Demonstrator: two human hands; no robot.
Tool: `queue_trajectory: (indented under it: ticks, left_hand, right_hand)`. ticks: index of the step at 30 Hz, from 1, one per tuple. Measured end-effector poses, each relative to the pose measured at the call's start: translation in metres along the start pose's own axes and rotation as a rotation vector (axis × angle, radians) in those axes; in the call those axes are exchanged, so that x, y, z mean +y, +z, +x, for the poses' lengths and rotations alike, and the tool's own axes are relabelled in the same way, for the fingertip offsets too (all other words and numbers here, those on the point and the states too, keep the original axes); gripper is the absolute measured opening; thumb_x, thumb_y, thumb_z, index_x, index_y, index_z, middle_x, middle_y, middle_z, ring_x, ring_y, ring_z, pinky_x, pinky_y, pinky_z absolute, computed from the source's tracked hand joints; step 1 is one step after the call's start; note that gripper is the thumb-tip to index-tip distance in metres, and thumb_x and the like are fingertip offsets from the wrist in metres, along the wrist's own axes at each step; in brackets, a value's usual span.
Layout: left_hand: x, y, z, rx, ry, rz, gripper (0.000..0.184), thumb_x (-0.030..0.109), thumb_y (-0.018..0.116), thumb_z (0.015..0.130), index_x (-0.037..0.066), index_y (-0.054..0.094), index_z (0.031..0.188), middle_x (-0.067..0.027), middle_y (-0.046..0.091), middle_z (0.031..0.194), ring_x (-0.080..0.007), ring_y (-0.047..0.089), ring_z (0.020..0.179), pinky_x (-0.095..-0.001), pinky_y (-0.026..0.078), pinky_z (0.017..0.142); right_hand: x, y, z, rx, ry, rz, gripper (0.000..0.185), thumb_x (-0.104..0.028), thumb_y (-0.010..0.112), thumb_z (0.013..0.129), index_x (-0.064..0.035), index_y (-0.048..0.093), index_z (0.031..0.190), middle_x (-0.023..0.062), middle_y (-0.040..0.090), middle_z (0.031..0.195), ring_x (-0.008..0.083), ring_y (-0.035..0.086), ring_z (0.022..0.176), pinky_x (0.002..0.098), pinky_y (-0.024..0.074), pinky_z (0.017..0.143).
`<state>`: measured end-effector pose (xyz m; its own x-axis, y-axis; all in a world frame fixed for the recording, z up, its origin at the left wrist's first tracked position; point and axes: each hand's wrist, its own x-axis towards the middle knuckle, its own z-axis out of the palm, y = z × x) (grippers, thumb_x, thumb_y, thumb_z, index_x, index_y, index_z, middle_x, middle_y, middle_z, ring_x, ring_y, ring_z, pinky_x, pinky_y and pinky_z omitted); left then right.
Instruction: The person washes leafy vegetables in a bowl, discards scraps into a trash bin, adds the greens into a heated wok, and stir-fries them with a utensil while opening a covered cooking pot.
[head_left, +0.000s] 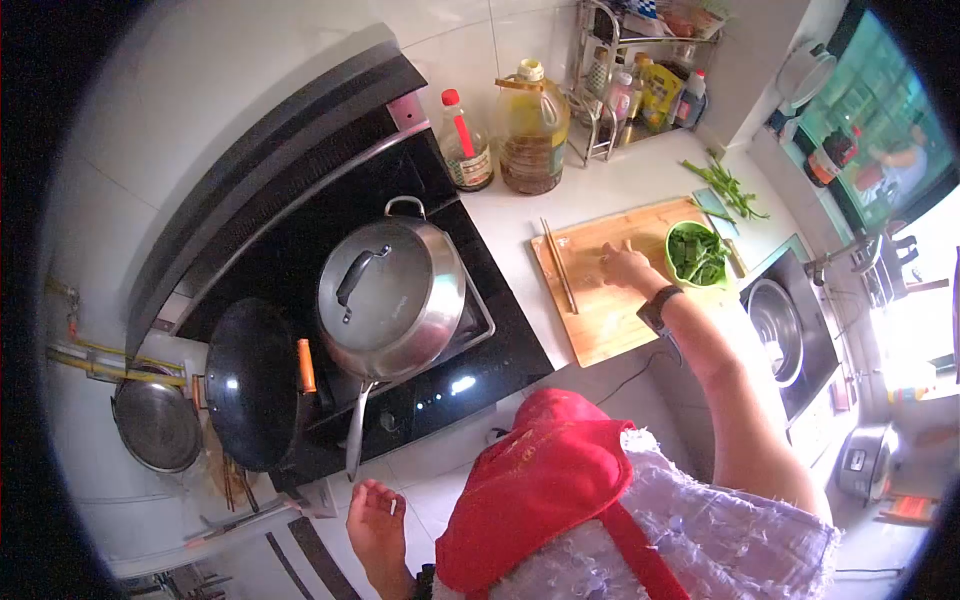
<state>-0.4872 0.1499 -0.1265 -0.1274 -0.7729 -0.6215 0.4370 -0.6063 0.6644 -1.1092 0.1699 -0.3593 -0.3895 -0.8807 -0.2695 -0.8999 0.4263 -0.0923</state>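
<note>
My right hand (622, 265), with a dark watch on its wrist, is over the wooden cutting board (600, 340). Its fingers are drawn together and point down; whatever is between them is too small to name. Close to its right stands a green bowl (673, 270) of cut leafy greens (697, 253). A pair of chopsticks (560, 265) lies along the board's left side. Low in the view, my left hand (378, 528) hangs below the pan handle, apart from it. Its fingers are loosely bent and apart, with a small white spot near the fingertips.
A lidded steel pan (440, 320) sits on the black stove (500, 345), its handle pointing towards me. Left of it is a dark wok (255, 390). Oil (533, 140) and sauce (467, 155) bottles stand behind. Loose green stalks (733, 190) and a sink basin (790, 325) are right.
</note>
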Motion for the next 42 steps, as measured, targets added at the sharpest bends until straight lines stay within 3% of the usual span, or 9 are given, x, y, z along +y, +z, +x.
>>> queue_trajectory:
  ticks: [5, 8, 10, 13, 18, 24, 31, 39, 42]
  left_hand:
    - [0.008, 0.004, 0.002, -0.033, -0.007, 0.009, 0.013, 0.022, 0.055, 0.095, 0.009, 0.059, 0.098, -0.0022, 0.061, 0.087, -0.0161, 0.058, 0.084, -0.0347, 0.046, 0.08]
    - [0.003, -0.009, 0.01, -0.014, 0.007, -0.03, 0.012, 0.021, 0.057, 0.094, 0.009, 0.059, 0.098, -0.0026, 0.061, 0.088, -0.0164, 0.058, 0.084, -0.0335, 0.046, 0.079]
    - [0.006, 0.014, -0.001, 0.032, 0.022, -0.009, 0.015, 0.022, 0.055, 0.096, 0.008, 0.061, 0.097, -0.0028, 0.062, 0.084, -0.0157, 0.059, 0.08, -0.0323, 0.048, 0.076]
    - [0.005, 0.021, -0.007, 0.05, 0.066, -0.004, 0.017, 0.023, 0.054, 0.097, 0.007, 0.061, 0.096, -0.0031, 0.063, 0.084, -0.0156, 0.059, 0.079, -0.031, 0.049, 0.074]
    - [0.001, 0.027, -0.013, 0.003, 0.095, -0.089, 0.017, 0.023, 0.055, 0.096, 0.007, 0.062, 0.098, -0.0036, 0.064, 0.085, -0.0162, 0.06, 0.081, -0.0312, 0.049, 0.074]
    - [-0.009, 0.008, -0.014, 0.106, 0.085, -0.158, 0.017, 0.024, 0.059, 0.094, 0.008, 0.063, 0.098, -0.0055, 0.064, 0.089, -0.0166, 0.059, 0.082, -0.0335, 0.048, 0.075]
    - [-0.007, 0.01, -0.014, 0.037, 0.168, -0.099, 0.018, 0.024, 0.06, 0.093, 0.007, 0.062, 0.099, -0.0051, 0.062, 0.088, -0.0175, 0.057, 0.082, -0.0344, 0.045, 0.077]
    - [-0.001, 0.029, -0.01, 0.091, 0.127, -0.105, 0.014, 0.02, 0.06, 0.092, 0.008, 0.059, 0.098, -0.0034, 0.06, 0.09, -0.0156, 0.057, 0.086, -0.0332, 0.047, 0.077]
    - [-0.005, 0.03, -0.015, 0.057, 0.143, -0.106, 0.016, 0.021, 0.061, 0.092, 0.008, 0.059, 0.1, -0.0041, 0.059, 0.088, -0.0164, 0.056, 0.083, -0.0338, 0.046, 0.077]
  right_hand:
    - [-0.005, -0.03, -0.002, 0.135, 0.181, 0.248, 0.016, -0.024, 0.057, 0.085, -0.0122, 0.066, 0.091, 0.0156, 0.067, 0.106, 0.037, 0.064, 0.097, 0.0452, 0.0506, 0.086]
    - [0.028, -0.082, 0.062, 0.395, -0.2, -0.175, 0.017, -0.023, 0.055, 0.085, -0.0114, 0.067, 0.088, 0.017, 0.069, 0.096, 0.0369, 0.065, 0.093, 0.0453, 0.0519, 0.082]
    - [0.004, -0.184, 0.064, 0.596, -0.003, 0.378, 0.022, -0.026, 0.059, 0.081, -0.0107, 0.071, 0.093, 0.0173, 0.069, 0.087, 0.0362, 0.067, 0.084, 0.0427, 0.0538, 0.075]
    - [0.013, -0.272, 0.122, 0.877, -0.017, 0.502, 0.043, -0.024, 0.073, 0.068, -0.0054, 0.062, 0.105, 0.0141, 0.068, 0.084, 0.0257, 0.066, 0.079, 0.0368, 0.0526, 0.07]
    - [-0.016, -0.354, 0.171, 0.816, -0.115, 0.421, 0.035, -0.021, 0.074, 0.067, -0.002, 0.064, 0.093, 0.0146, 0.067, 0.086, 0.0255, 0.066, 0.079, 0.0369, 0.0519, 0.074]
    - [-0.045, -0.362, 0.204, 0.657, -0.28, 0.206, 0.024, -0.019, 0.06, 0.08, -0.0035, 0.068, 0.098, 0.0181, 0.068, 0.092, 0.0362, 0.065, 0.089, 0.0407, 0.0516, 0.082]
    - [-0.046, -0.37, 0.215, 0.536, -0.466, 0.003, 0.03, -0.029, 0.062, 0.082, -0.0031, 0.07, 0.097, 0.0199, 0.069, 0.094, 0.0375, 0.065, 0.09, 0.0444, 0.0512, 0.082]
    - [-0.073, -0.371, 0.214, 0.521, 0.017, -0.21, 0.042, -0.043, 0.064, 0.079, -0.0041, 0.073, 0.092, 0.0209, 0.07, 0.099, 0.0379, 0.067, 0.095, 0.0457, 0.0552, 0.08]
    - [-0.095, -0.376, 0.215, 0.462, 0.135, -0.236, 0.031, -0.032, 0.061, 0.079, -0.0065, 0.074, 0.091, 0.018, 0.07, 0.102, 0.034, 0.069, 0.094, 0.0418, 0.0562, 0.076]
